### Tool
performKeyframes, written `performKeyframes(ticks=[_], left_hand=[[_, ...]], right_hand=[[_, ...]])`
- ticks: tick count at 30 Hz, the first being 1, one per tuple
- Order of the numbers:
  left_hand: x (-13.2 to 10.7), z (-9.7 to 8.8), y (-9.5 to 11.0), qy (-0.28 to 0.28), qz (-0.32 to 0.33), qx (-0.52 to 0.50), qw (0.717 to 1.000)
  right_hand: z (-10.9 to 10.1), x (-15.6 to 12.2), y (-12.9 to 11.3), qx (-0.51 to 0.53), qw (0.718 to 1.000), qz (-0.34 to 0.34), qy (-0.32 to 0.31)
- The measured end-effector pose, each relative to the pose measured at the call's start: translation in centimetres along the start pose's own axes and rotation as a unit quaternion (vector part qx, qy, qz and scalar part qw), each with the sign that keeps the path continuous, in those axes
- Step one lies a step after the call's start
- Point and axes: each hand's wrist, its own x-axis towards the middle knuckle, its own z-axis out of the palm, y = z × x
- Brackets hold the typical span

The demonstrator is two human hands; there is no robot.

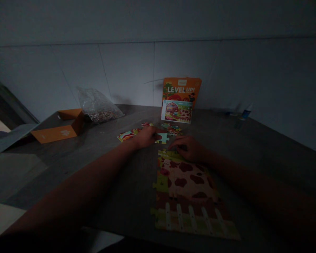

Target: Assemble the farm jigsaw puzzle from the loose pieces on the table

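My left hand (146,137) is closed at the edge of a light blue puzzle piece (163,137), its fingers reaching over the left side. My right hand (189,147) rests at the top edge of a partly joined puzzle (189,196), thumb and fingers apart and slightly curled, with nothing visible between them. This joined section shows a brown-spotted cow above a white fence. Loose puzzle pieces (126,135) lie left of and behind my left hand. Another small pile of pieces (174,130) sits just beyond the blue piece.
A reference picture card (177,111) leans on an orange "LEVEL UP!" box (181,86) against the wall. At the left stand an open orange box part (55,133) and a clear plastic bag (98,105). A small blue-and-white bottle (246,112) is at the back right. Lighting is dim.
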Motion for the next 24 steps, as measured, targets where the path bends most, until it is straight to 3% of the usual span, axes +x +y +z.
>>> performKeyframes(ticks=[4, 7, 10, 14, 18, 24], left_hand=[[0.0, 0.3, -0.1, 0.016, 0.012, -0.015, 1.0], [0.1, 0.5, 0.0, 0.018, -0.028, -0.065, 0.997], [0.2, 0.6, 0.2, 0.018, -0.051, -0.123, 0.991], [0.2, 0.5, 0.7, 0.032, -0.035, -0.157, 0.987], [-0.1, 0.0, 1.2, 0.011, -0.027, -0.182, 0.983], [-0.3, -0.4, 1.2, -0.01, -0.015, -0.154, 0.988]], right_hand=[[-0.1, 0.2, -0.4, -0.096, 0.988, 0.009, 0.125], [-0.2, 0.4, -0.9, -0.133, 0.974, 0.015, 0.184], [0.1, 0.5, -1.2, -0.125, 0.978, 0.021, 0.165], [0.6, 0.4, -0.9, -0.085, 0.99, 0.014, 0.109], [0.6, 0.3, -0.8, -0.058, 0.995, 0.014, 0.076], [0.4, 0.5, -1.2, -0.048, 0.998, -0.021, 0.023]])
